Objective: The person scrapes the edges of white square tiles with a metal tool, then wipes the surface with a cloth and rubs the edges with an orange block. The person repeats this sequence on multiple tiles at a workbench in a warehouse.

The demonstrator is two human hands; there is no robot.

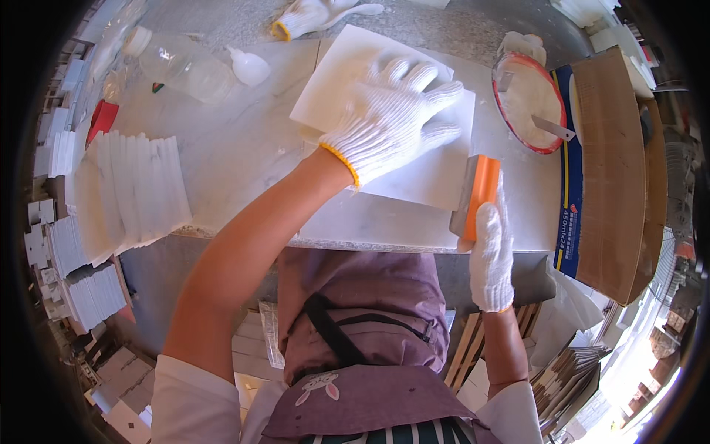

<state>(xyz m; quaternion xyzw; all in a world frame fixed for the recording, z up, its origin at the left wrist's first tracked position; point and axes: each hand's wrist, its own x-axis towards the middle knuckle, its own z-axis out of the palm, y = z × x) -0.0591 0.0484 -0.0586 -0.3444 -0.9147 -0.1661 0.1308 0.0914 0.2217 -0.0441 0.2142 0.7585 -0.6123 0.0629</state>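
A square white tile (436, 181) lies on the marble-look bench top (251, 148). My left hand (396, 122), in a white knitted glove with a yellow cuff, rests flat on it with the fingers spread. At the tile's near right corner is a wide scraper (482, 189) with an orange handle and a grey blade edge. My right hand (491, 259), gloved too, has its fingers closed round this scraper, holding it upright against or just beside the tile edge. Part of the grip is hidden behind the handle.
A red-rimmed tub (497, 111) of whitish paste holds a small metal blade (553, 127). Right of it stands a cardboard box (606, 177). Stacked white tiles (137, 189) stand at left, with a plastic bottle (188, 70) and small white squeeze bottle (248, 66) beyond. A spare glove (307, 18) lies far.
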